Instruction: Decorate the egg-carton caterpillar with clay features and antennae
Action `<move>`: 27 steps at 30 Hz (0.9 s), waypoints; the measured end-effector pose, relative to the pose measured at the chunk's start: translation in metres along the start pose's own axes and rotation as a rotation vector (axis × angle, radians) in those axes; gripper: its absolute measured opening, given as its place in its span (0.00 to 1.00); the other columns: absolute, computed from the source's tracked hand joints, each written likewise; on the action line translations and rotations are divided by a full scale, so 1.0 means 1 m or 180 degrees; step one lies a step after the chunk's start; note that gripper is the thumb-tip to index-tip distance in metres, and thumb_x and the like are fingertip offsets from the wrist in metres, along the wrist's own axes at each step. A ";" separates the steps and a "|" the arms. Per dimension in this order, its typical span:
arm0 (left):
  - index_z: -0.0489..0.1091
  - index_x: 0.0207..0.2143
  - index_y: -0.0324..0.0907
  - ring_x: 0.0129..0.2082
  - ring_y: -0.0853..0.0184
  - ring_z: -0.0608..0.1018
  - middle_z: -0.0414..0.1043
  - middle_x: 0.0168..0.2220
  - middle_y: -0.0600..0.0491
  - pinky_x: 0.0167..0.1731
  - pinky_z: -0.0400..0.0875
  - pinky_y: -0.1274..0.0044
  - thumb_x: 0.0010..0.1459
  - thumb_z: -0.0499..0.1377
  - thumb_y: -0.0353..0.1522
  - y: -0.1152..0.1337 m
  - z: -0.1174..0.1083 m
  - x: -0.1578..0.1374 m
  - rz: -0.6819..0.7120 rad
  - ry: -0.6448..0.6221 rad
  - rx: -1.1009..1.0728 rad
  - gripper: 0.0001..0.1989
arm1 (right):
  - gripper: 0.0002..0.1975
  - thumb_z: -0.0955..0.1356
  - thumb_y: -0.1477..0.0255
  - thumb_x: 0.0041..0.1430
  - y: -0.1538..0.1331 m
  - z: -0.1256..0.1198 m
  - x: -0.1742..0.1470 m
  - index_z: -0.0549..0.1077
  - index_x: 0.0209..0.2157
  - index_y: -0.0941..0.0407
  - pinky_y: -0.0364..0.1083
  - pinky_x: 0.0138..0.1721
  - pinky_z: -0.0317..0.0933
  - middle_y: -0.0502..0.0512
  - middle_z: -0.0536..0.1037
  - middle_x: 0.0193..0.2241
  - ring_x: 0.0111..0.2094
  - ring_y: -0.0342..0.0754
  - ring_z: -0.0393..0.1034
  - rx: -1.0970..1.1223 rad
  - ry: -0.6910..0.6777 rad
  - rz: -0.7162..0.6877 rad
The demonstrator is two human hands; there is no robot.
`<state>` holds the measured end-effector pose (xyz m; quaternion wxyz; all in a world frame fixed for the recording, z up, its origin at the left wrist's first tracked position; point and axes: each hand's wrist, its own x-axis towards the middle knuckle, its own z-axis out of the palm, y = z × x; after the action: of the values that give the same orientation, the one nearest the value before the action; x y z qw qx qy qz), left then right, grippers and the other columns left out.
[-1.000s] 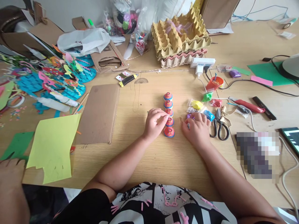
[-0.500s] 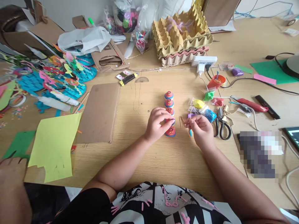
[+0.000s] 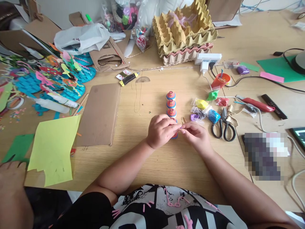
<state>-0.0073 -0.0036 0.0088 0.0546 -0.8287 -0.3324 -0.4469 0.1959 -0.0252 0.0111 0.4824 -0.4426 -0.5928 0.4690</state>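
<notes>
My left hand (image 3: 162, 131) and my right hand (image 3: 196, 135) meet fingertip to fingertip over the table. Both are closed in a pinch; a tiny purple speck shows where they meet, too small to name. Beneath and behind the left fingers runs a column of several small round red-and-blue pieces (image 3: 171, 103) with little face-like marks. The nearest ones are partly hidden by that hand. Just beyond the right fingertips lie a few thin wooden sticks (image 3: 183, 120). Small bags of coloured clay, including a purple one (image 3: 194, 117) and a blue one (image 3: 213, 116), sit past the right hand.
Black-handled scissors (image 3: 224, 125) lie right of my hands, near an orange cup (image 3: 220, 81). Cardboard (image 3: 98, 114) and yellow paper (image 3: 56, 146) are at left, where another person's hand (image 3: 13, 175) rests. Egg trays (image 3: 186, 35) and a power strip (image 3: 208, 58) stand at the back.
My right hand has moved left and now meets my left hand at the fingertips. The thin stick that stood up from the right fingers no longer shows there.
</notes>
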 end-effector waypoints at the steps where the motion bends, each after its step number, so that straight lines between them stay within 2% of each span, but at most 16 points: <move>1: 0.81 0.47 0.51 0.44 0.64 0.78 0.85 0.39 0.57 0.46 0.70 0.70 0.64 0.68 0.33 0.000 0.000 -0.001 0.0071 -0.0017 0.0035 0.09 | 0.15 0.78 0.56 0.58 -0.001 0.001 0.000 0.82 0.33 0.53 0.46 0.33 0.66 0.52 0.80 0.30 0.31 0.46 0.72 0.0101 0.0028 0.0095; 3: 0.80 0.49 0.51 0.45 0.64 0.78 0.84 0.40 0.56 0.47 0.71 0.69 0.64 0.68 0.33 0.001 0.001 -0.001 0.0075 -0.0031 -0.0038 0.11 | 0.16 0.79 0.56 0.57 -0.001 0.003 0.000 0.81 0.30 0.53 0.46 0.33 0.66 0.52 0.79 0.28 0.30 0.45 0.71 0.0358 0.0049 0.0257; 9: 0.81 0.46 0.52 0.45 0.62 0.77 0.83 0.39 0.54 0.50 0.72 0.66 0.63 0.69 0.38 -0.002 0.002 0.001 -0.0493 -0.0195 -0.0530 0.09 | 0.17 0.80 0.55 0.53 0.002 0.003 0.001 0.81 0.29 0.53 0.45 0.31 0.63 0.50 0.77 0.25 0.27 0.43 0.65 0.0854 0.0068 0.0546; 13: 0.81 0.44 0.53 0.44 0.64 0.77 0.83 0.38 0.56 0.50 0.71 0.68 0.63 0.69 0.36 -0.001 0.001 0.003 -0.0425 -0.0252 -0.0679 0.07 | 0.17 0.80 0.55 0.53 0.004 0.002 0.000 0.81 0.30 0.54 0.44 0.30 0.61 0.49 0.75 0.24 0.27 0.43 0.64 0.0888 0.0065 0.0612; 18: 0.81 0.39 0.52 0.43 0.65 0.77 0.83 0.36 0.58 0.49 0.72 0.70 0.63 0.69 0.34 0.000 -0.001 0.004 -0.0358 -0.0070 -0.0713 0.03 | 0.17 0.79 0.56 0.57 0.002 0.000 0.000 0.80 0.27 0.54 0.43 0.28 0.58 0.49 0.73 0.23 0.26 0.42 0.62 0.0783 0.0016 0.0622; 21: 0.81 0.40 0.51 0.43 0.65 0.77 0.84 0.36 0.57 0.48 0.73 0.70 0.62 0.69 0.32 0.000 -0.001 0.004 -0.0261 0.0037 -0.0762 0.05 | 0.16 0.79 0.56 0.56 0.002 0.000 0.000 0.82 0.30 0.54 0.44 0.30 0.63 0.50 0.76 0.25 0.27 0.42 0.65 0.0833 -0.0055 0.0614; 24: 0.81 0.42 0.52 0.44 0.64 0.78 0.84 0.36 0.57 0.48 0.73 0.70 0.63 0.69 0.32 0.001 -0.001 0.004 -0.0264 -0.0028 -0.0716 0.06 | 0.15 0.80 0.56 0.53 0.003 0.002 0.001 0.82 0.32 0.53 0.46 0.34 0.67 0.50 0.79 0.27 0.28 0.43 0.68 0.0917 -0.0120 0.0676; 27: 0.81 0.44 0.52 0.43 0.64 0.79 0.84 0.37 0.56 0.47 0.74 0.68 0.64 0.68 0.34 0.001 0.000 0.004 -0.0310 -0.0062 -0.0595 0.07 | 0.16 0.81 0.57 0.51 0.006 0.003 0.001 0.81 0.30 0.53 0.46 0.34 0.67 0.50 0.79 0.27 0.28 0.43 0.69 0.1023 -0.0080 0.0716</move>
<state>-0.0051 -0.0018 0.0119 -0.0480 -0.8174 -0.3297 -0.4700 0.1933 -0.0241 0.0055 0.4840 -0.4175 -0.4631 0.6140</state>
